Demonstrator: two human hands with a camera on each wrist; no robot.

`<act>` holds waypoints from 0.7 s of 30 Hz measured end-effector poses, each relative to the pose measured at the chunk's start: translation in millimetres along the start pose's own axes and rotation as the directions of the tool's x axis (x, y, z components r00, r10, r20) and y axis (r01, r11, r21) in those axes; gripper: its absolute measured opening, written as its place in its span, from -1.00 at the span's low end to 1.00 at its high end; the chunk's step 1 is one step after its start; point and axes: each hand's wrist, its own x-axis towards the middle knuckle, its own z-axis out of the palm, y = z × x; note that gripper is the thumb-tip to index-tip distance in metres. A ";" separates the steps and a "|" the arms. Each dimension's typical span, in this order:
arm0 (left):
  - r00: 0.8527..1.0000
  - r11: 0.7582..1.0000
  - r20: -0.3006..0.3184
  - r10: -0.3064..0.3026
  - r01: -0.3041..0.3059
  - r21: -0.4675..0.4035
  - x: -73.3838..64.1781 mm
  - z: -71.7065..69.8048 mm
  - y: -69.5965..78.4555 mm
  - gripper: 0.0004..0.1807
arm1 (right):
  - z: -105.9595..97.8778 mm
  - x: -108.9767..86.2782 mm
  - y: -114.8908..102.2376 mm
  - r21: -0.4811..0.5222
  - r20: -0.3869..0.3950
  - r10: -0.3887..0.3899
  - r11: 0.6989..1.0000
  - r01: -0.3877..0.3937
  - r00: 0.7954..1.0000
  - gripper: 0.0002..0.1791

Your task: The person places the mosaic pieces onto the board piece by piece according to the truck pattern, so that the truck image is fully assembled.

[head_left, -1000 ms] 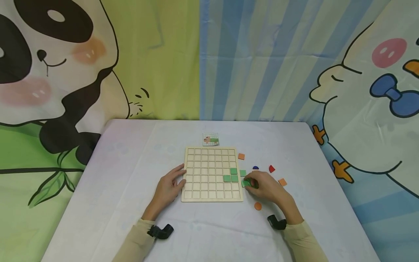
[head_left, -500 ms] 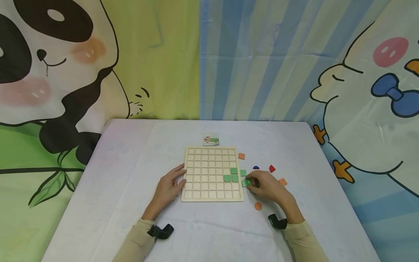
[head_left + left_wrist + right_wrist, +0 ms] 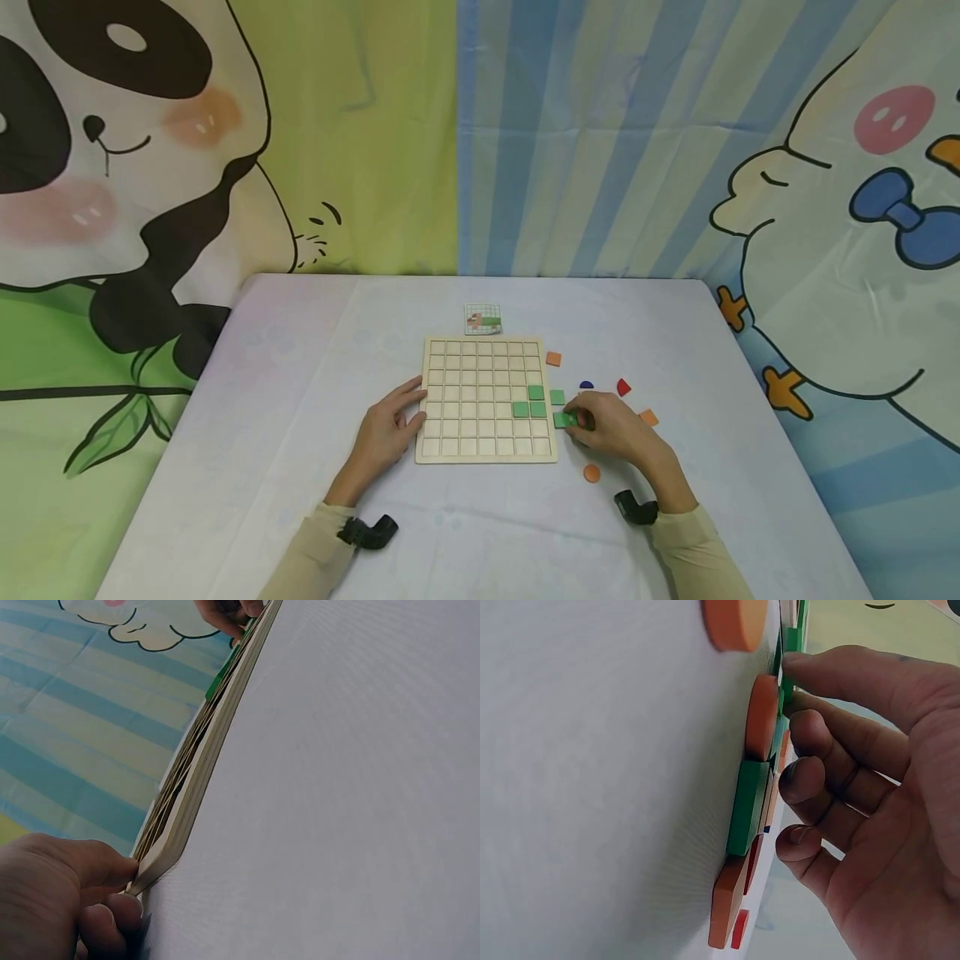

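Note:
A pale wooden grid board (image 3: 480,450) lies on the table, with three green square tiles set in cells toward its right side. My left hand (image 3: 386,429) holds the board's left edge, thumb and fingers at its rim in the left wrist view. To the right of the board, my right hand (image 3: 615,425) pinches a small green tile (image 3: 790,667) between thumb and index finger. The other fingers are loosely curled. Another green tile (image 3: 557,397) lies beside the board's right edge, just beyond that hand.
A small pattern card (image 3: 482,319) lies behind the board. Around my right hand are an orange square (image 3: 553,358), a dark blue piece (image 3: 587,385), a red piece (image 3: 623,387), another orange tile (image 3: 648,417) and an orange disc (image 3: 592,473). Printed curtains hang behind the table.
My right fingertips have shifted very slightly to the right at the green tile beside the board. The left hand and the board stay in place.

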 end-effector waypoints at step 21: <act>1.000 1.000 -0.006 -0.013 0.013 -0.007 -0.6 0.1 2.0 -0.57 | -5.5 12.6 -8.8 0.004 -0.051 -0.044 0.999 0.045 0.998 -0.73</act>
